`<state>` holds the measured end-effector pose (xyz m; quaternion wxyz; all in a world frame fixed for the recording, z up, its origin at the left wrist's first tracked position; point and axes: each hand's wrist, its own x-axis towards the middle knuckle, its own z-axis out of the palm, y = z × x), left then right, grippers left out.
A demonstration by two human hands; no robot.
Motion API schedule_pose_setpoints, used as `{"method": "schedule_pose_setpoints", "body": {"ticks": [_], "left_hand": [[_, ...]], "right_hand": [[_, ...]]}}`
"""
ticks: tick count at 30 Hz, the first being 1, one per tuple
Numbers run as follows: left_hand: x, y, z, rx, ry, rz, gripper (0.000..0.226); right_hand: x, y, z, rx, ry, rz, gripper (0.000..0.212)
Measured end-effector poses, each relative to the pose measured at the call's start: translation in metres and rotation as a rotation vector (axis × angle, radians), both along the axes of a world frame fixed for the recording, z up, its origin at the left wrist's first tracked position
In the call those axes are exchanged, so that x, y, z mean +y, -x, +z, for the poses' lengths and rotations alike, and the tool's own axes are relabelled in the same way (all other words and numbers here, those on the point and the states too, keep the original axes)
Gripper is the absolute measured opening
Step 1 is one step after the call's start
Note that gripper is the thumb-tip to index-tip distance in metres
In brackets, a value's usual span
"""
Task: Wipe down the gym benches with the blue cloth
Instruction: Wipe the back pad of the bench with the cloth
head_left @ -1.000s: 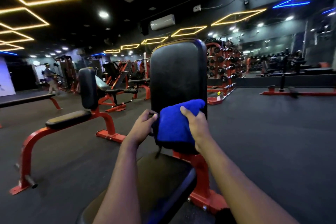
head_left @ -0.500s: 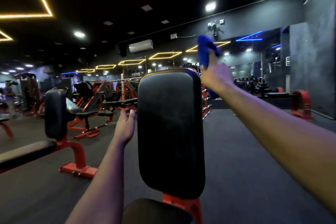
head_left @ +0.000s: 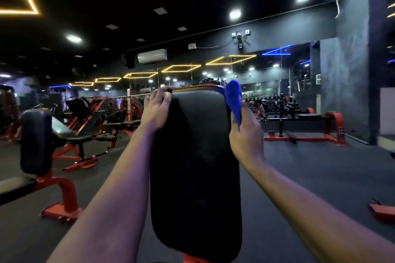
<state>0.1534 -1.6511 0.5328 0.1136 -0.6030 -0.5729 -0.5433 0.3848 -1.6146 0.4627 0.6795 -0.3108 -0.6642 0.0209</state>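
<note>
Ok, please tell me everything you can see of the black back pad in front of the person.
The back pad is a tall upright cushion with rounded corners, covered in what looks like smooth black vinyl. A red frame edge shows along its top and a red support below. It stands straight ahead, its front facing the camera. The left hand grips its upper left corner; the right hand holds the blue cloth at its upper right corner.
</note>
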Motion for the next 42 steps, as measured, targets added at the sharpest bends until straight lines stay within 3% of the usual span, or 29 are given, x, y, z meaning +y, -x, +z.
{"method": "schedule_pose_setpoints", "body": {"ticks": [3,8,14,18,22,26,32,35,38,42], "left_hand": [[0.002,0.002,-0.001,0.021,0.005,0.003,0.034],[0.002,0.004,-0.001,-0.010,0.000,-0.019,0.035],[-0.003,0.002,-0.015,0.033,-0.015,-0.001,0.041],[-0.011,0.010,-0.047,-0.168,-0.125,-0.108,0.050],[-0.016,0.012,-0.094,-0.322,-0.045,-0.074,0.054],[-0.018,0.012,-0.129,-0.402,0.006,-0.021,0.053],[-0.019,0.010,-0.150,-0.431,0.073,0.017,0.053],[-0.019,0.008,-0.149,-0.389,0.070,0.020,0.051],[-0.019,0.011,-0.151,-0.414,0.072,0.021,0.052],[-0.024,0.007,-0.154,-0.445,0.062,-0.006,0.050]], "right_hand": [[0.002,0.009,0.031,-0.171,0.008,-0.114,0.050],[0.011,0.009,0.099,-0.456,0.056,-0.152,0.033],[-0.003,0.029,-0.015,0.053,-0.092,-0.219,0.061],[-0.022,0.029,-0.094,0.066,-0.067,-0.241,0.070],[-0.026,0.027,-0.054,0.068,0.062,-0.197,0.066],[-0.014,0.026,-0.011,0.046,0.037,-0.224,0.063],[-0.029,0.030,-0.110,0.037,-0.002,-0.328,0.080],[-0.040,0.023,-0.130,0.018,0.032,-0.288,0.074],[-0.036,0.021,-0.083,0.122,0.116,-0.255,0.060],[-0.019,0.021,-0.027,0.151,0.109,-0.242,0.062]]}}
